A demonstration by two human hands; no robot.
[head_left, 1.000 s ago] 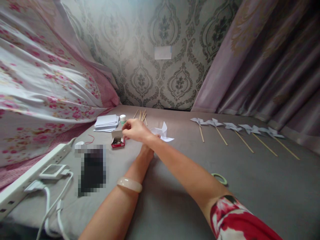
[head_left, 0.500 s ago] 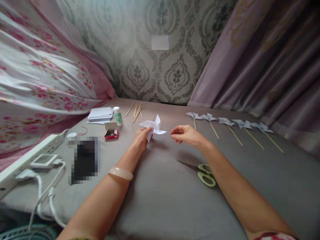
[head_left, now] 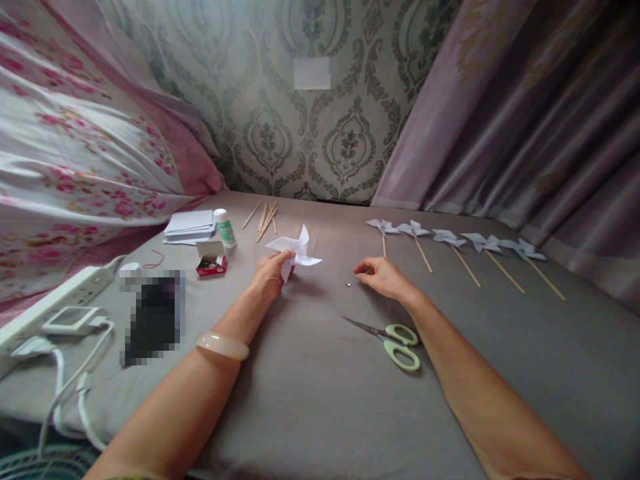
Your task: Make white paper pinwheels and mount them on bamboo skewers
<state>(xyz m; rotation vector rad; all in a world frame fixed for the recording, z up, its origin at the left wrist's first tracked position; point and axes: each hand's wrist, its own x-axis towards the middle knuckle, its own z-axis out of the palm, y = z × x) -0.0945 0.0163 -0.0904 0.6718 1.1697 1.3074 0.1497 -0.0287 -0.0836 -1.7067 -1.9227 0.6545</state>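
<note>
My left hand (head_left: pixel 273 270) pinches a white paper pinwheel (head_left: pixel 299 255) by its lower left part, and its blades stand out above and to the right of the fingers. My right hand (head_left: pixel 380 275) hovers low over the cloth with its fingers curled in; nothing shows between them. Just left of those fingertips a small shiny piece (head_left: pixel 349 285), like a thumbtack, lies on the cloth. Scissors (head_left: pixel 383 331) with pale green handles rest below my right hand, blades slightly apart and pointing left.
Several finished pinwheels on sticks (head_left: pixel 447 240) lie in a row at right. Loose wooden sticks (head_left: pixel 265 217), a glue bottle (head_left: pixel 225 228), stacked paper (head_left: pixel 189 228) and a red box of small metal pieces (head_left: pixel 211 265) are at back left. A power strip (head_left: pixel 80 293) with cables borders the left.
My right hand has drawn away to the right from the pinwheel. The shiny piece now shows apart on the cloth; a small bright spot was at the fingertips before. The view has shifted slightly.
</note>
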